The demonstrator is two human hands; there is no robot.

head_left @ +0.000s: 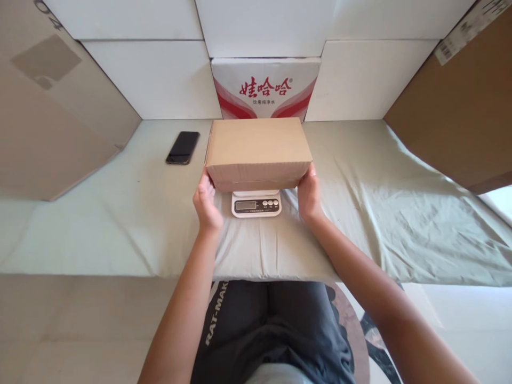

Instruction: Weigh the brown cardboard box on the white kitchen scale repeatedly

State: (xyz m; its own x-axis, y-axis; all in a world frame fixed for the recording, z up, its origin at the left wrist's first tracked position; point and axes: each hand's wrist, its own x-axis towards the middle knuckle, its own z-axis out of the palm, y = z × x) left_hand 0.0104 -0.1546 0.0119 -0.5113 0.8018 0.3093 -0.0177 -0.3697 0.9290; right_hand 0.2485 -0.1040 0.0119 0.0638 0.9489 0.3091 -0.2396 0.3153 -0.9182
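Note:
A closed brown cardboard box (259, 141) sits over a small white digital scale (256, 213), hiding most of its top. Only the front strip of the scale shows, with a grey display and several round buttons. My left hand (207, 200) presses against the box's left side near the front corner. On the opposite side my right hand (310, 194) holds the front right corner. Both hands grip the box between them, fingers partly hidden by its sides. Whether the box rests its full weight on the scale I cannot tell.
A black phone (183, 148) lies on the pale green cloth (100, 213) left of the box. Behind stands a white and red carton (266, 85) with Chinese lettering, among white panels (356, 80). Large cardboard cartons flank the surface at left (60, 117) and right (460, 106).

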